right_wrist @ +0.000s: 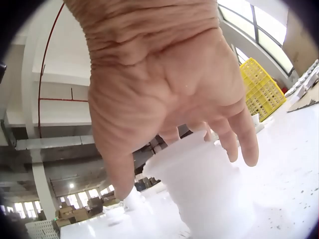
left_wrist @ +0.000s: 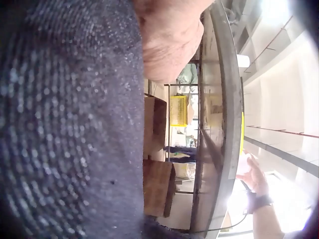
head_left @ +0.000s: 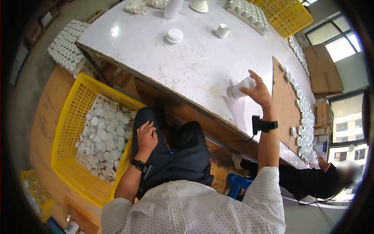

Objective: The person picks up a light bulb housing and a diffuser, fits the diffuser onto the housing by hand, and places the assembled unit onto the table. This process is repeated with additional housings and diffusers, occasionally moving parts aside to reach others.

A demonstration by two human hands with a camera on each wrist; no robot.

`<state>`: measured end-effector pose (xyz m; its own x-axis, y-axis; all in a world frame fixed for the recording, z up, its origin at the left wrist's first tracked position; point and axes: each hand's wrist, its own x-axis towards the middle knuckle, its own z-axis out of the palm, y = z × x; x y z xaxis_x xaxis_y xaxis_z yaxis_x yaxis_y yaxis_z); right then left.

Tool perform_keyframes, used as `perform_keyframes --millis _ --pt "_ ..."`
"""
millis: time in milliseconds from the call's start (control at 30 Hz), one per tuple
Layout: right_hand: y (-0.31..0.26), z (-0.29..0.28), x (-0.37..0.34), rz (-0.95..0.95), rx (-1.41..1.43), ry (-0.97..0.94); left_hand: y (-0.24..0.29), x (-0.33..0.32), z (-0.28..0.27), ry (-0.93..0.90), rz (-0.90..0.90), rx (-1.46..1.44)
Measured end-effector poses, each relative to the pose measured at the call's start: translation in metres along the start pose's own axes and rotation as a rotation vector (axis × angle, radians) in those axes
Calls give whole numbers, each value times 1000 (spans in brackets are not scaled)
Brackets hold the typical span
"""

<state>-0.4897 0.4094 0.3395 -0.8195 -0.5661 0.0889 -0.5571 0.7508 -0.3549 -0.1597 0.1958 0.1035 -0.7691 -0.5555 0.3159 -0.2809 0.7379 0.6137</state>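
Observation:
A white flanged cylinder (head_left: 241, 88), apparently made of stacked round pieces, stands upright near the table's front edge. My right hand (head_left: 258, 93) is right at its top, fingers and thumb spread to either side. In the right wrist view the palm of the right hand (right_wrist: 164, 94) hangs over the cylinder (right_wrist: 204, 191), with thumb and outer fingers straight and apart from its sides; other fingertips are hidden behind its rim. My left hand (head_left: 147, 137) rests on the thigh, fingers loosely bent and holding nothing. The left wrist view shows part of this left hand (left_wrist: 172, 40) against dark trousers.
Left of my legs, a yellow crate (head_left: 62, 150) holds many white discs. On the white table (head_left: 156, 66) stand a short white stack (head_left: 175, 36) and a white cup-like piece (head_left: 223, 31). A brown board (head_left: 286, 107) with white rounds lies right; another person (head_left: 311, 180) is beyond.

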Motion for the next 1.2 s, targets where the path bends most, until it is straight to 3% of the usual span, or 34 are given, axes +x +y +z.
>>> perform_keyframes --millis 100,367,467,500,567,700,833,933,1200 --pt "-3 -7 -1 70 89 -115 0 0 1 -5 15 15" --pt "-8 -7 -4 45 8 -109 1 -1 2 24 -5 16" --pt "-4 -5 -7 -148 -112 183 1 -1 1 -8 -25 -19" --pt "-12 -5 -7 -158 -113 179 1 0 1 -1 -33 -18" --pt "-45 -4 -11 -143 270 264 2 0 1 13 -3 -38" --pt "-112 27 7 -267 505 67 4 3 4 -9 -13 -26" --pt "-147 75 68 -299 546 -73 3 0 4 16 -20 -44" --pt "-164 105 118 -323 224 -57 2 -1 3 19 -58 -63" --pt "-188 134 186 -290 -29 -235 5 7 -1 28 -83 -126"
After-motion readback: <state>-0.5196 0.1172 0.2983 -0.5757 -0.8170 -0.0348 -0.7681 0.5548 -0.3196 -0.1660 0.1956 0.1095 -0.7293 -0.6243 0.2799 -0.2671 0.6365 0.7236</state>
